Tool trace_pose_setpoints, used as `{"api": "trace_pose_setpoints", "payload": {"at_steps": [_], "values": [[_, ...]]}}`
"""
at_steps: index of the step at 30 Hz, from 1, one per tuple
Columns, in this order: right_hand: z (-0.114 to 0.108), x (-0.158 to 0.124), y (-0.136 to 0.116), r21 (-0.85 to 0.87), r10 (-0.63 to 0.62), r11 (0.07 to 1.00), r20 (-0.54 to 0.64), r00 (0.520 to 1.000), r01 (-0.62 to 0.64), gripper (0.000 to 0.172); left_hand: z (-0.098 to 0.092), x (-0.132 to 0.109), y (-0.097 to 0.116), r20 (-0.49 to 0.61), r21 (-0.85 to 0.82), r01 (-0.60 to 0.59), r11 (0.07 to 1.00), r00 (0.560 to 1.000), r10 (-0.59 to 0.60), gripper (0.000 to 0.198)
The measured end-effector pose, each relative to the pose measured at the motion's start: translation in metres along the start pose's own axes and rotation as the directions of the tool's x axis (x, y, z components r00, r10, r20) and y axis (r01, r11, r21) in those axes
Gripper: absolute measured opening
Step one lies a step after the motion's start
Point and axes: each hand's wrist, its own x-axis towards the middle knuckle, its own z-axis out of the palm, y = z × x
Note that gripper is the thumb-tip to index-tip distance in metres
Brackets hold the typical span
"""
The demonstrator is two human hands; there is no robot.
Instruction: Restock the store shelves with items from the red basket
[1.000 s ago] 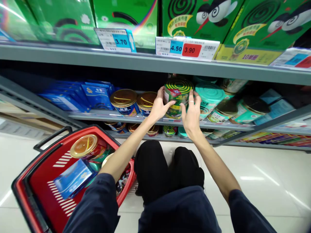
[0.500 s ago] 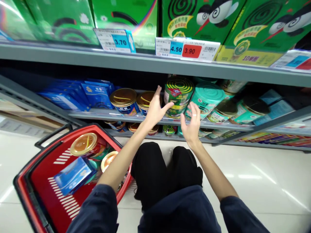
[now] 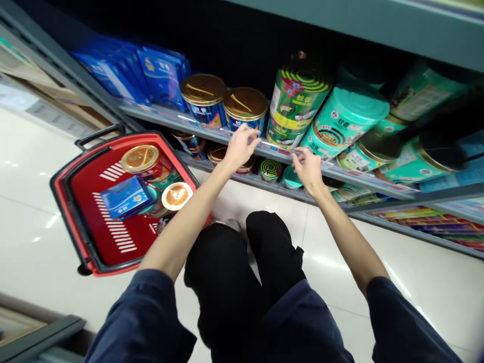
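My left hand (image 3: 242, 146) is at the shelf's front edge, just below a blue tin with a gold lid (image 3: 245, 108); thumb and fingers are apart with nothing between them. To its right, my right hand (image 3: 308, 169) has loosely bent fingers by the same edge, below the teal-lidded tins (image 3: 340, 121), and shows nothing in its grasp. Between and above the hands stands a stack of green and yellow mosquito coil tins (image 3: 297, 103). Whether the right fingertips touch the shelf edge is unclear.
A red shopping basket (image 3: 81, 237) stands on the floor at left, holding tins and a blue packet (image 3: 124, 196). Blue packets (image 3: 162, 75) lean at the shelf's left end. More tins (image 3: 270, 170) sit on the lower shelf. An upper shelf beam (image 3: 340, 30) overhangs the row.
The view has tilted down and closer to the shelf. Both hands have dropped from beside the green tins to the shelf's front edge, their fingers more bent. The tins remain on the shelf.
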Motion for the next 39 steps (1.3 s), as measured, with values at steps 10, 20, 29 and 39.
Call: {"api": "trace_pose_setpoints", "payload": {"at_steps": [10,20,29,39], "values": [[0.011,0.019,-0.022,-0.009,-0.103,0.995,0.072,0.992,0.104,0.028,0.012,0.005,0.006,0.055,0.11,0.059,0.992,0.996,-0.065,0.014],[0.017,0.019,-0.023,-0.015,-0.066,0.998,0.065,0.996,0.067,0.027,0.011,0.011,0.0,0.052,-0.054,0.005,0.999,0.999,-0.002,0.01],[0.022,0.024,-0.02,0.006,-0.096,0.995,0.048,0.994,0.096,0.029,0.007,0.015,-0.008,0.077,-0.095,0.007,0.995,0.997,0.0,0.013],[0.026,0.022,-0.016,0.076,-0.126,0.99,0.044,0.991,0.122,0.043,0.004,0.017,-0.005,0.11,-0.06,0.012,0.998,0.994,-0.005,0.015]]}}
